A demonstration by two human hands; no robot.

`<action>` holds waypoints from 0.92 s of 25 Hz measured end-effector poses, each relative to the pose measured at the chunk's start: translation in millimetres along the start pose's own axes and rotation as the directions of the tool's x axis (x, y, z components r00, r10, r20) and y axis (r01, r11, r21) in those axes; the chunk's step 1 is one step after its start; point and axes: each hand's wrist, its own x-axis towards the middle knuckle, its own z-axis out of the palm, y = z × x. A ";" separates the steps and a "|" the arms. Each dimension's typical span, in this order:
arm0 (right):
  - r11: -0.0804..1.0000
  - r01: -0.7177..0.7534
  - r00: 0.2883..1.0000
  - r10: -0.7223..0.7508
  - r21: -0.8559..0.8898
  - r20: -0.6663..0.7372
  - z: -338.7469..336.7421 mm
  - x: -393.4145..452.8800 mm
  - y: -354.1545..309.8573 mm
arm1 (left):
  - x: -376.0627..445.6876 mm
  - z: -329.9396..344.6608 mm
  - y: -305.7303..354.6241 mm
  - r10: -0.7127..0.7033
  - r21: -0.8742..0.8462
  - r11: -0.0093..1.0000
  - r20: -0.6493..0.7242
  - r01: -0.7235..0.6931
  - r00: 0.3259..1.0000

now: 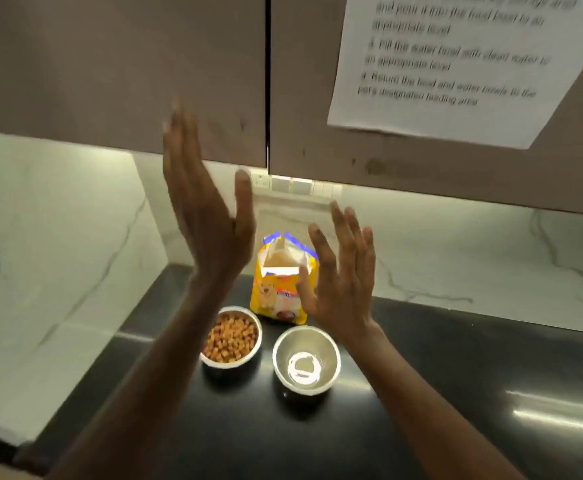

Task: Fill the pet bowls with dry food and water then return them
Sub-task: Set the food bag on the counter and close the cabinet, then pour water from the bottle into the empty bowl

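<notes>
Both grips, left hand (210, 216) and right hand (343, 275), are hovering wide and empty; filling the steel bowl (305, 358) calls for level carrying.

1. A black glossy counter (456, 393) lies below both hands, with bright streaks of light reflected on it to the right of the right hand.
2. A white marble-look wall (58, 254) with grey veins stands left of the left hand and runs on behind and to the right of the right hand.
3. Brown cabinet doors (110, 64) hang above the hands; a dark gap between two doors rises above them.
4. A printed paper sheet (456, 64) is stuck on the door up and right of the right hand; its text is blurred.
5. White wall switches (293, 185) sit just under the cabinet, between the hands' fingertips.
</notes>
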 end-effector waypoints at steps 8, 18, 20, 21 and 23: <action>0.583 -0.812 0.499 0.691 0.004 0.524 48.4 -149.4 155.8 | -288.2 -1.1 -49.5 -0.953 0.299 0.232 0.261 0.926 0.154; 0.544 -0.839 0.358 0.553 0.000 0.752 117.1 -144.1 195.7 | -351.4 20.1 -68.9 -0.961 0.343 -0.084 0.221 0.936 -0.167; 0.582 -0.813 0.382 0.520 0.011 0.764 121.3 -141.6 200.6 | -351.9 24.2 -71.1 -0.958 0.297 -0.108 0.225 0.949 -0.180; 0.619 -0.785 0.395 0.480 0.016 0.784 122.5 -140.4 203.0 | -352.0 25.6 -70.3 -0.954 0.278 -0.126 0.228 0.952 -0.193; 0.703 -0.709 0.428 0.365 0.057 0.827 121.9 -137.2 208.3 | -352.5 27.0 -69.8 -0.947 0.253 -0.158 0.236 0.955 -0.219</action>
